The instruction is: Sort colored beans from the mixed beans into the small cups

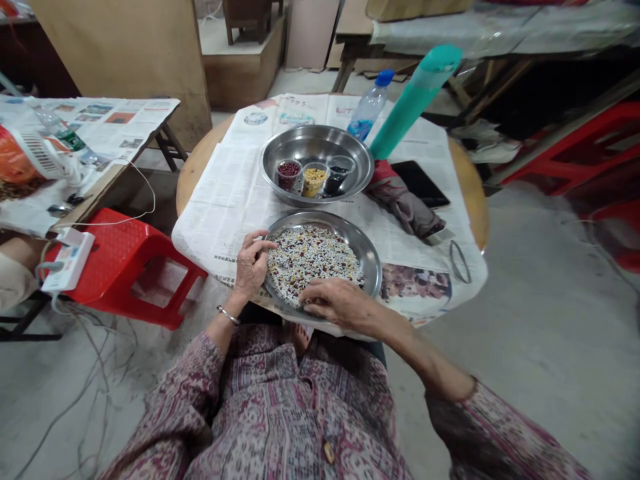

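A shallow steel plate lies in front of me, spread with white rice grains mixed with red, yellow and dark beans. My left hand is at the plate's left rim, its fingers curled over the edge. Low over the plate's near side, my right hand has thumb and fingertips drawn together at the grains; whatever is between them is hidden. Just behind stands a steel basin holding three clear cups: one of red beans, one of yellow beans and one of black beans.
Newspaper covers the round table. Behind and right of the basin are a water bottle, a green cylinder, a dark phone and a folded grey cloth. A red stool with a power strip stands left.
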A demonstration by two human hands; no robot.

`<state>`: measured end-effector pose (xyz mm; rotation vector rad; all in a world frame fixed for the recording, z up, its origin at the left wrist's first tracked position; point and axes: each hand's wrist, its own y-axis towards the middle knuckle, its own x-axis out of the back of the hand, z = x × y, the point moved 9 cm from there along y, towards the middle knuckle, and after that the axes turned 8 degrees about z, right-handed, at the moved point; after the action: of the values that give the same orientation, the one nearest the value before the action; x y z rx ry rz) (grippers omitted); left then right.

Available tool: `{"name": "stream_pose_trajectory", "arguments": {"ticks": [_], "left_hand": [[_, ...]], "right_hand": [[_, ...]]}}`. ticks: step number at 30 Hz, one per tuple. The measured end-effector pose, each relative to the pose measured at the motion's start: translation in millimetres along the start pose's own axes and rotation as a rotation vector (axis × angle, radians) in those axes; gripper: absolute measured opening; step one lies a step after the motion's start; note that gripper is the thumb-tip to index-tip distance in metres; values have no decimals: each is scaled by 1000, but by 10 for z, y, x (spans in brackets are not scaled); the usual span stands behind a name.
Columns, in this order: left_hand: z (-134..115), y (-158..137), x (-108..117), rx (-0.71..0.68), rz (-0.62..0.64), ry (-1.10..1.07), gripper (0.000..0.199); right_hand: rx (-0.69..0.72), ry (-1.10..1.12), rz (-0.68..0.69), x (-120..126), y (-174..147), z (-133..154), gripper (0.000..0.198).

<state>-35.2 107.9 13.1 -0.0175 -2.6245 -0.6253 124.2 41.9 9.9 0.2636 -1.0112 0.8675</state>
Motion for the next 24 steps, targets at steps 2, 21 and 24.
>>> {"name": "stream_pose_trajectory", "arguments": {"ticks": [2, 21, 24], "left_hand": [[0, 0, 0, -3, 0, -6, 25], [-439, 63, 45, -162, 94, 419, 18], [-565, 116, -249, -196, 368, 538, 25]], "right_hand": [[-32, -43, 10, 21, -31, -119, 16], [-319, -245, -853, 270, -632, -272, 14], [-268, -194, -949, 248, -667, -226, 10]]}}
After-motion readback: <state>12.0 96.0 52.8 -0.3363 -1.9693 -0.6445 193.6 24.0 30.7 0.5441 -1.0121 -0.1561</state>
